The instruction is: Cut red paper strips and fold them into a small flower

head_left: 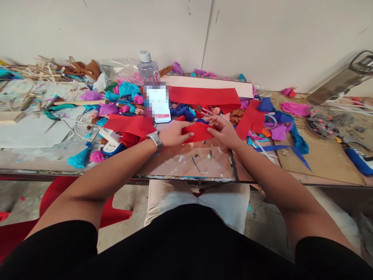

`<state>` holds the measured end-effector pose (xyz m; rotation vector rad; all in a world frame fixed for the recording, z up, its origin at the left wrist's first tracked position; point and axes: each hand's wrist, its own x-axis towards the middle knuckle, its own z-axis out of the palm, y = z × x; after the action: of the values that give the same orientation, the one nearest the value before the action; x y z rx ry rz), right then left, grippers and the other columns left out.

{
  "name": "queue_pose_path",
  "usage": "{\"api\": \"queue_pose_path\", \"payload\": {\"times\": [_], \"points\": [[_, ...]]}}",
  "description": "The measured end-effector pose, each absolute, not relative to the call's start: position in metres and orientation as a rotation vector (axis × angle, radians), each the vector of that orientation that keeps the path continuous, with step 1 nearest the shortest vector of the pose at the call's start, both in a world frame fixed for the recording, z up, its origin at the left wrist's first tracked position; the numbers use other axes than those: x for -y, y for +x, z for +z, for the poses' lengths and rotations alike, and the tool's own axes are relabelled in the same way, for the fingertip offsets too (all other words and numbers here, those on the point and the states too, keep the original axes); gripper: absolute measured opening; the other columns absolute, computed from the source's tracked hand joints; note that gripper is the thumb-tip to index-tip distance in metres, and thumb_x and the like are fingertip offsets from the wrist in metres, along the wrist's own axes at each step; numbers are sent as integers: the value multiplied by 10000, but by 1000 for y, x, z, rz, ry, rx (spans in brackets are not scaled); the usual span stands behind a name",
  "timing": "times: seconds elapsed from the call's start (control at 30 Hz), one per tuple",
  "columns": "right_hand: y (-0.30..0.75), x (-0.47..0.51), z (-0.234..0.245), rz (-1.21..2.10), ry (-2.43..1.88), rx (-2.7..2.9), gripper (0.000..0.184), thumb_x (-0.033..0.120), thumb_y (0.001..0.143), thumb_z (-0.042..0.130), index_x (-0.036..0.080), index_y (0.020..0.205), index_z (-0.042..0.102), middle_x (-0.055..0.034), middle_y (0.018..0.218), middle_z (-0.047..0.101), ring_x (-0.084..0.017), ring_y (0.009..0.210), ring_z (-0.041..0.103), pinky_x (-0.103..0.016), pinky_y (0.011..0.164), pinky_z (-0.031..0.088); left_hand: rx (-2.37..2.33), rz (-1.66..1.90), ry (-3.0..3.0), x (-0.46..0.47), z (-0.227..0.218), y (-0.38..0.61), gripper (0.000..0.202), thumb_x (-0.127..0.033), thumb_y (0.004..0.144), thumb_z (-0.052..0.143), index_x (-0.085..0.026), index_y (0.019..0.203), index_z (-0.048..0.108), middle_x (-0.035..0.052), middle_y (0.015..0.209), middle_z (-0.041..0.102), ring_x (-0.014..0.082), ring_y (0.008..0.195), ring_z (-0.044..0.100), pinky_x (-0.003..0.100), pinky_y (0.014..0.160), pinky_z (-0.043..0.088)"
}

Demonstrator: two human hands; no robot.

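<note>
Between my hands, just above the near part of the table, is a piece of red crepe paper [198,132]. My left hand [174,133], with a metal watch [155,139] at the wrist, grips its left end between thumb and fingers. At the other end, my right hand [223,130] pinches the paper with thumb and fingertips. More red paper strips lie around: one [129,124] to the left, a long one [206,96] behind, and another [252,118] right of my right hand. A lit phone [161,103] leans behind my left hand.
A plastic bottle [148,69] stands behind the phone. Coloured paper flowers and scraps [122,93] cover the middle. Left are green-handled pliers [60,111], a power strip [110,144] and wood sticks [48,72]; right, cardboard [323,155] and a blue-labelled container [359,159].
</note>
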<state>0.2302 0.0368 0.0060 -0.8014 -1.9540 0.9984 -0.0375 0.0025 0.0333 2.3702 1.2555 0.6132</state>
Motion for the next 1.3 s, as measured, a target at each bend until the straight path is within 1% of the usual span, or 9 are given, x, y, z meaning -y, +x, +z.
{"api": "queue_pose_path", "payload": {"times": [0.13,0.23,0.4,0.5,0.6,0.87,1.0,1.1,1.3], "points": [[235,-39,11,852,-876,1835,353,386,875,703,221,1181,639,-10,872,710,-157,745,651,-281,669,526,-1289,584,2369,3,38,-37,385,-412,918,620,-219,1221,758,54,963,779,226,791,669,345,735,457],[247,-50,17,722,-926,1709,304,341,848,715,246,1131,657,-46,968,740,-194,851,708,-335,748,592,-1391,560,2411,5,42,-38,322,-400,892,640,-213,1115,776,56,874,749,229,735,642,344,679,419],[280,-84,14,623,-1019,1519,304,330,846,702,270,1139,651,-8,806,680,-167,609,630,-305,515,527,-1442,415,2524,-2,45,-49,252,-430,874,645,-205,904,754,57,761,678,235,705,621,351,662,414],[295,-99,10,546,-1001,1500,277,334,866,688,268,1133,652,4,775,642,-159,607,620,-297,516,515,-1312,324,2653,-10,47,-58,224,-399,847,653,-199,858,755,96,958,712,264,897,665,368,780,469],[301,-105,10,511,-980,1495,266,328,870,694,254,1123,661,10,749,624,-154,609,613,-291,527,497,-1375,321,2643,-13,55,-68,244,-395,886,604,-190,833,725,98,933,707,241,832,641,365,753,453],[292,-94,23,592,-998,1431,270,338,840,725,256,1092,674,0,789,659,-161,631,621,-291,533,491,-1379,255,2498,6,87,-115,259,-420,888,634,-218,991,759,23,769,712,157,660,612,293,669,409],[283,-82,31,619,-1029,1452,258,309,819,750,269,1060,665,2,784,659,-157,605,585,-293,511,459,-1286,453,2575,18,97,-138,216,-355,920,600,-193,920,743,67,944,729,183,843,656,313,795,480],[278,-76,36,621,-1034,1454,245,268,810,728,273,1048,670,8,771,654,-144,566,544,-291,496,428,-1370,609,2516,22,98,-146,237,-346,975,545,-183,1014,711,74,997,725,192,889,654,327,824,505],[276,-73,38,641,-1011,1449,277,244,815,691,282,1088,666,13,776,665,-143,556,556,-292,501,440,-1367,105,2784,4,71,-142,367,-424,988,551,-165,1189,716,123,1134,724,282,1088,645,435,990,494]]}}
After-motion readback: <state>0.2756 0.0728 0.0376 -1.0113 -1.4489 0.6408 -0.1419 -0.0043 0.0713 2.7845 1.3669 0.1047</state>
